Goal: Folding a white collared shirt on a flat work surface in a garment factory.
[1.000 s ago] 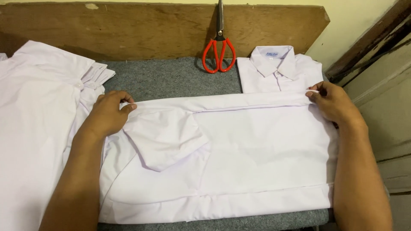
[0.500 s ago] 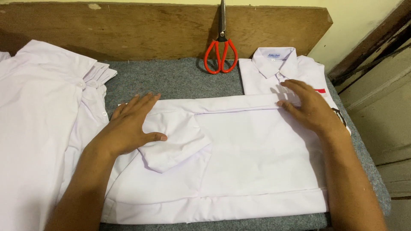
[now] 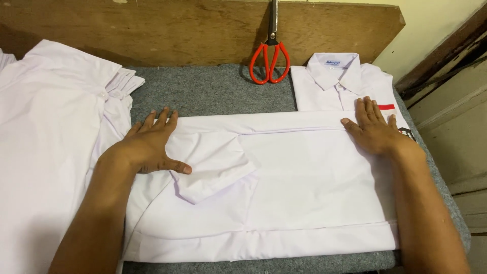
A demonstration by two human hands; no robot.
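While both hands lie flat, the scene reads left to right:
Pile of white shirts point(image 3: 45, 152): far left, loosely heaped, overlapping the grey mat point(image 3: 213, 91).
Left hand point(image 3: 149, 144): palm down on the left end of the folded white shirt point(image 3: 304, 193), fingers close together, thumb stretched right onto the folded sleeve point(image 3: 213, 162).
Folded white shirt: centre of the mat, near edge toward the person.
Red-handled scissors point(image 3: 269, 61): far, against the wooden board point(image 3: 193, 30).
Right hand point(image 3: 375, 132): flat on the shirt's right end, fingers slightly spread.
Collared shirt point(image 3: 340, 81): far right, neatly folded, just beyond that hand.
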